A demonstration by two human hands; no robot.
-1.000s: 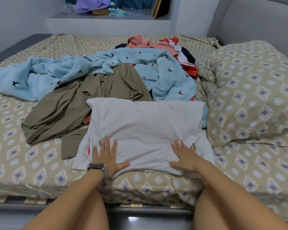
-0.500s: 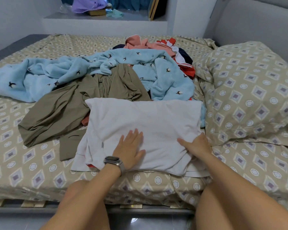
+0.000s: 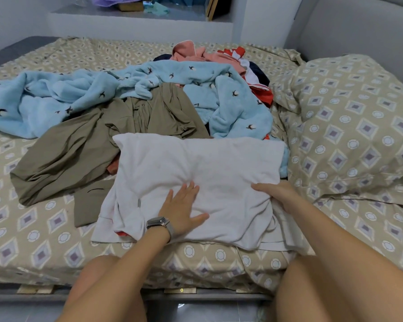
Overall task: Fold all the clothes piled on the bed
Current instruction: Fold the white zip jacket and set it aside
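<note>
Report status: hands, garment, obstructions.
Left hand flat on white garment, pressing. Right hand gripping its right edge. Olive garment and blue fleece crowd behind, unfolded.

One white garment [image 3: 196,168] up front, one olive-green garment [image 3: 98,145] behind it, one light blue fleece [image 3: 130,87] with bird prints. One pink piece [image 3: 196,53] and one red-and-white piece [image 3: 247,63] at the back. One pillow [image 3: 349,126], two hands, one wristwatch [image 3: 159,223].

A bed [image 3: 56,240] covered by a patterned sheet is shown. On it are laid a white shirt [image 3: 196,182], an olive garment [image 3: 84,149], a light-blue fleece [image 3: 56,96] and, at right, a matching pillow [image 3: 354,126].
</note>
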